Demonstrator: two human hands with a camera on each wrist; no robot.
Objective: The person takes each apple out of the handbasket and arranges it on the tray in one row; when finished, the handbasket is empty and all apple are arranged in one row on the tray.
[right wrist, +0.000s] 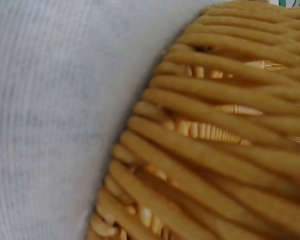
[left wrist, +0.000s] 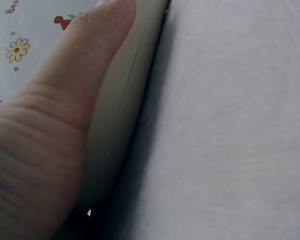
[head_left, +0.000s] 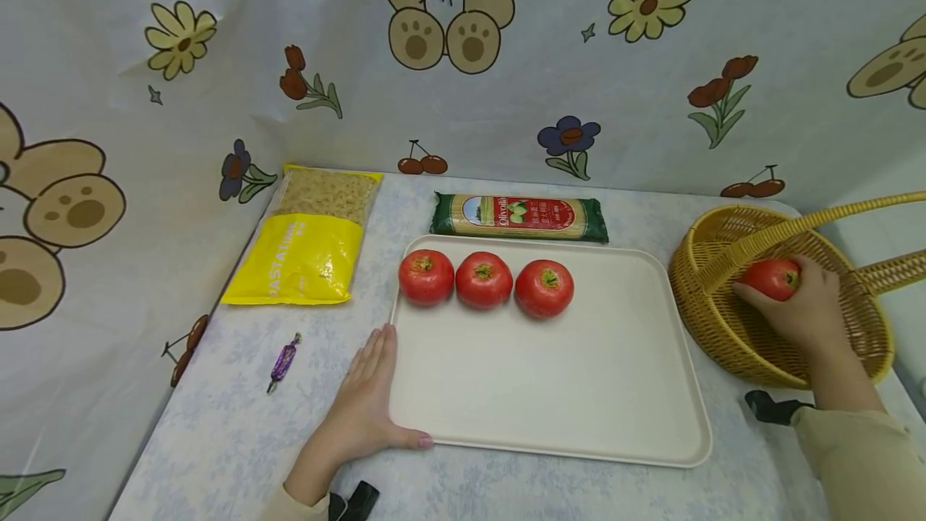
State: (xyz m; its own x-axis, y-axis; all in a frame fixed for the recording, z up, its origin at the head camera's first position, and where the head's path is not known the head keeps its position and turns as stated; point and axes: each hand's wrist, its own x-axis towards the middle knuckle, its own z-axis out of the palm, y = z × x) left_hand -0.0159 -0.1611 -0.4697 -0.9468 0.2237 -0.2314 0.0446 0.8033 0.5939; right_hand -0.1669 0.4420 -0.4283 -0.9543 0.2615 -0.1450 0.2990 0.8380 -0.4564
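Note:
In the head view my right hand point(head_left: 813, 304) grips a red tomato point(head_left: 772, 278) inside the yellow wicker basket point(head_left: 694, 328). The right wrist view shows only the basket's woven side point(right wrist: 215, 125) and the tabletop, with the hand out of sight. My left hand point(head_left: 362, 404) lies against the near left corner of a white tray point(head_left: 564, 392), fingers straight along its left side and thumb at the front edge. Close up, the left wrist view has the thumb point(left wrist: 85, 65) along the tray's rim point(left wrist: 122, 100). Three tomatoes point(head_left: 483, 280) sit in a row at the tray's back left.
Behind the tray lies a pack of spaghetti point(head_left: 519, 217). A yellow pasta bag point(head_left: 307, 248) is at the back left, and a purple-wrapped candy point(head_left: 284, 363) lies in front of it. The basket's handle point(head_left: 817, 219) arches over its opening. A patterned cloth point(head_left: 477, 119) hangs behind the table.

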